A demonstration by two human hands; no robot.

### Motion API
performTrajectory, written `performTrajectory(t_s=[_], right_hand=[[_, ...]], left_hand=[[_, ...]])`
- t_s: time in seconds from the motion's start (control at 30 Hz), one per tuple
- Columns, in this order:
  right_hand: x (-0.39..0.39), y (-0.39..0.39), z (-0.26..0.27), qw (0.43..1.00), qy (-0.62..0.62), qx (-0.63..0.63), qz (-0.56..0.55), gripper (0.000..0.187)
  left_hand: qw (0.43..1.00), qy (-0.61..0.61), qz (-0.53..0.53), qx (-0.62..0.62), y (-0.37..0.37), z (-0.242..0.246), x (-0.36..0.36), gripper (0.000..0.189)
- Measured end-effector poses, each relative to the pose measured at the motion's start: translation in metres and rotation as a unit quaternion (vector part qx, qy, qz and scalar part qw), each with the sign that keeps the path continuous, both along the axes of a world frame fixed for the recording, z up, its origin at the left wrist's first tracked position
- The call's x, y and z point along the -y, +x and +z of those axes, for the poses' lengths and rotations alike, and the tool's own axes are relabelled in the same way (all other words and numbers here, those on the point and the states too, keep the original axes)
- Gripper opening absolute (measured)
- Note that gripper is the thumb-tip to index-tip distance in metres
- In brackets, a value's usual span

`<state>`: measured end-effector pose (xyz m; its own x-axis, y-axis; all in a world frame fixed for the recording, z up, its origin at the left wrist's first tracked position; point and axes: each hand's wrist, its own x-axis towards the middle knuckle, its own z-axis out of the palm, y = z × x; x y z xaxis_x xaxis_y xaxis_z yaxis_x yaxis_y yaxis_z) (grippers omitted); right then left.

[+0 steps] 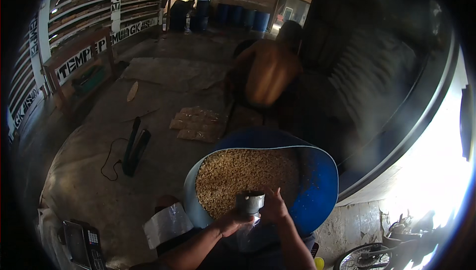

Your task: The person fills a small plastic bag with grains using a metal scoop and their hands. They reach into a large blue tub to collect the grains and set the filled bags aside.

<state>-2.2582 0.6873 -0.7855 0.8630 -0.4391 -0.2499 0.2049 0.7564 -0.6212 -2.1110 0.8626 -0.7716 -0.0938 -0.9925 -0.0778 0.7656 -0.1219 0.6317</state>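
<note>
My left hand (231,224) grips the lower part of a grey plastic pipe fitting (250,203) whose wide mouth faces up. A clear plastic bag (247,235) hangs under the fitting, below my fingers. At the fitting's right side my right hand (274,203) has its fingers apart, with nothing seen in it. Both hands are over the near edge of a blue plastic drum (319,195) with a cut-open side. Pale, grainy beans (238,171) fill much of the drum. Left of it lies a stack of clear plastic bags (169,225).
Filled clear packets (197,124) lie on the floor sheet (89,151) beyond the drum, beside a hand-held bag sealer (136,149) with a cord. A digital scale (83,245) stands at lower left. Another person (273,69) crouches ahead, back turned. A wheel (364,257) is at lower right.
</note>
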Motion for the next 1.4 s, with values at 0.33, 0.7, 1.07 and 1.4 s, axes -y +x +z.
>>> performTrajectory(t_s=[0.33, 0.7, 1.07, 1.4], right_hand=[[0.029, 0.048, -0.196, 0.973, 0.156, 0.067, -0.156, 0.074], [0.087, -0.001, -0.149, 0.859, -0.177, -0.334, -0.346, 0.067], [0.062, -0.010, -0.162, 0.929, 0.205, -0.008, -0.309, 0.066], [0.013, 0.054, 0.069, 0.941, 0.124, 0.166, -0.268, 0.061]], left_hand=[[0.818, 0.070, 0.209, 0.531, 0.005, -0.067, -0.001, 0.060], [0.826, 0.161, 0.210, 0.498, 0.015, -0.049, 0.076, 0.053], [0.790, 0.004, 0.304, 0.532, 0.001, -0.036, 0.047, 0.039], [0.819, 0.128, 0.284, 0.482, 0.002, -0.083, 0.039, 0.036]])
